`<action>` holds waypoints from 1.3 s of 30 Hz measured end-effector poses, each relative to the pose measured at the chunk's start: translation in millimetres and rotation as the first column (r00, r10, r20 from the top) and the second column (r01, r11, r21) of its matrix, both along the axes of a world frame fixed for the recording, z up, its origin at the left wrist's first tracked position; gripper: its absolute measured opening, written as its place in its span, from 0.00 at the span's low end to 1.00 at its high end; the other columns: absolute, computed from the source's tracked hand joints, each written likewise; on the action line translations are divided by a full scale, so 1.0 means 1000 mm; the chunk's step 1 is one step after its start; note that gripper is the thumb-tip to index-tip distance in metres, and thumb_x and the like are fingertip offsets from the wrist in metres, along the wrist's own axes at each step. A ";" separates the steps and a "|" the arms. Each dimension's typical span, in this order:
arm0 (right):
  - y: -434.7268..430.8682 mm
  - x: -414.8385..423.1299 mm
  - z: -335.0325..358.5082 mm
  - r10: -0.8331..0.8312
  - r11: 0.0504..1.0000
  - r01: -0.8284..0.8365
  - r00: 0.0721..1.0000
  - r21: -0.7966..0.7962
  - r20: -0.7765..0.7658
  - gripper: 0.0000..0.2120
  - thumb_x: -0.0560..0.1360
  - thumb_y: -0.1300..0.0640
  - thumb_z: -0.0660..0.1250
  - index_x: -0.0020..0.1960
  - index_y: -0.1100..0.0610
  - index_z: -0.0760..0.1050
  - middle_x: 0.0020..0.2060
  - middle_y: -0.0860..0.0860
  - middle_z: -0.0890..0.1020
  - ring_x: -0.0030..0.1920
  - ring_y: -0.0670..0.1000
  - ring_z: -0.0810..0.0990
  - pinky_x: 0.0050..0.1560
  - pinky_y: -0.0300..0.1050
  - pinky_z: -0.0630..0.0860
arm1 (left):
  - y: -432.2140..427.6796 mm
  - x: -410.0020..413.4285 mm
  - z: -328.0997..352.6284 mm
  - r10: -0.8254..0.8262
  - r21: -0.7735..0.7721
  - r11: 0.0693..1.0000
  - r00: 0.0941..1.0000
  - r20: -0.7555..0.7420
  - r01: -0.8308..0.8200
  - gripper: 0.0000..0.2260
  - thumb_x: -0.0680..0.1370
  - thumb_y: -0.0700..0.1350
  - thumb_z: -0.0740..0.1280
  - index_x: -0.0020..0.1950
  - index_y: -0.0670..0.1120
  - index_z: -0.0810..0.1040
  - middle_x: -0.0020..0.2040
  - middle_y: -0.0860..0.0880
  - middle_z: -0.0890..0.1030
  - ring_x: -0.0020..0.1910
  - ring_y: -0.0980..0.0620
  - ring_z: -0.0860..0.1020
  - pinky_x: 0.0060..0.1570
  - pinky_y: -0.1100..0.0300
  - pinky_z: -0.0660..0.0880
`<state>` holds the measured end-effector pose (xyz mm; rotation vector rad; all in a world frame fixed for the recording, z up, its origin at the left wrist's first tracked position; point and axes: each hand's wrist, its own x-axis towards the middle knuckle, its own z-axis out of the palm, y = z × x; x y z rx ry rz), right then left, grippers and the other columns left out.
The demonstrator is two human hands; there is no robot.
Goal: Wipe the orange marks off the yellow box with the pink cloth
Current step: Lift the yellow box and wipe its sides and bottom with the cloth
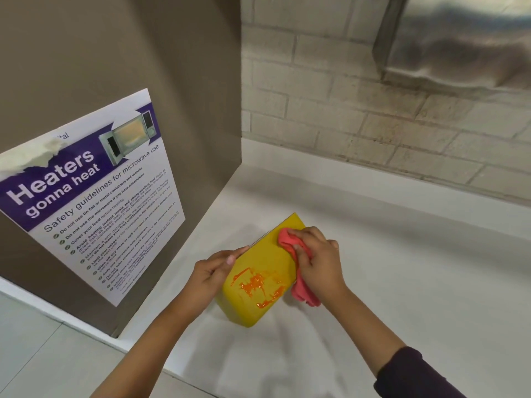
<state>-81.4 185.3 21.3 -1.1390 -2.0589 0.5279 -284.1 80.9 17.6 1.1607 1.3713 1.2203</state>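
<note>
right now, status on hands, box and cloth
Left hand steadies yellow box. Right hand presses pink cloth on far end. Orange marks not yet wiped. Nothing blocking.

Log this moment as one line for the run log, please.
left hand: steadies yellow box | right hand: presses pink cloth on far end | orange marks: still unwiped | surface: white counter

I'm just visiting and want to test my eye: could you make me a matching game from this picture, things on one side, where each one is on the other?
Things:
1. pink cloth
2. orange marks
3. poster
4. left hand

Places:
A. on the brown panel
B. gripping the box's left edge
C. bunched in the right hand
D. smeared on the yellow box

Pairs: 1-C, 2-D, 3-A, 4-B
</note>
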 end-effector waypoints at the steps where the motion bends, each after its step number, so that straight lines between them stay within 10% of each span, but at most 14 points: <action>1: -0.002 -0.005 0.000 -0.011 1.000 0.011 1.000 0.008 0.012 0.15 0.74 0.58 0.60 0.59 0.49 0.77 0.50 0.46 0.79 0.49 0.48 0.78 0.48 0.45 0.62 | 0.000 0.000 0.000 0.005 -0.001 1.000 1.000 0.006 -0.005 0.14 0.77 0.52 0.58 0.56 0.62 0.80 0.58 0.55 0.81 0.58 0.60 0.78 0.49 0.70 0.76; 10: -0.034 -0.008 -0.010 0.213 0.968 -0.228 0.967 0.101 0.143 0.15 0.77 0.51 0.57 0.60 0.50 0.77 0.50 0.47 0.81 0.52 0.44 0.73 0.49 0.42 0.59 | 0.000 -0.001 -0.002 0.029 -0.042 0.999 0.999 0.025 -0.028 0.15 0.75 0.56 0.57 0.57 0.62 0.79 0.59 0.53 0.80 0.58 0.60 0.79 0.49 0.70 0.76; 20: -0.009 -0.016 0.001 -0.081 0.996 0.082 0.996 -0.019 0.034 0.18 0.75 0.58 0.57 0.62 0.54 0.76 0.50 0.51 0.78 0.47 0.51 0.77 0.50 0.43 0.63 | -0.002 0.003 -0.002 0.048 -0.037 0.998 0.999 -0.003 -0.048 0.14 0.76 0.55 0.57 0.56 0.64 0.79 0.59 0.56 0.80 0.56 0.63 0.79 0.47 0.73 0.75; 29: -0.046 -0.012 -0.006 0.233 0.967 -0.245 0.962 0.071 0.145 0.17 0.77 0.54 0.57 0.62 0.53 0.75 0.47 0.49 0.80 0.45 0.48 0.76 0.45 0.41 0.62 | -0.002 0.003 -0.005 0.044 -0.020 0.999 0.996 -0.077 -0.046 0.17 0.77 0.55 0.54 0.61 0.60 0.76 0.62 0.54 0.79 0.63 0.56 0.76 0.65 0.54 0.70; 36: -0.030 -0.021 0.000 -0.063 0.997 0.061 0.996 0.038 0.057 0.15 0.75 0.60 0.60 0.59 0.55 0.78 0.47 0.51 0.81 0.45 0.52 0.78 0.47 0.44 0.64 | -0.002 0.002 -0.002 0.046 -0.040 0.998 0.997 -0.068 -0.049 0.16 0.77 0.55 0.54 0.59 0.62 0.77 0.62 0.54 0.79 0.60 0.60 0.77 0.55 0.69 0.75; 39: -0.040 -0.032 0.000 -0.045 0.998 0.043 0.998 0.038 0.034 0.16 0.75 0.60 0.60 0.60 0.56 0.78 0.47 0.52 0.81 0.44 0.54 0.78 0.47 0.45 0.67 | -0.002 0.004 -0.003 0.062 -0.035 0.997 0.996 -0.058 -0.064 0.15 0.77 0.56 0.55 0.59 0.63 0.77 0.61 0.54 0.79 0.61 0.57 0.77 0.62 0.59 0.74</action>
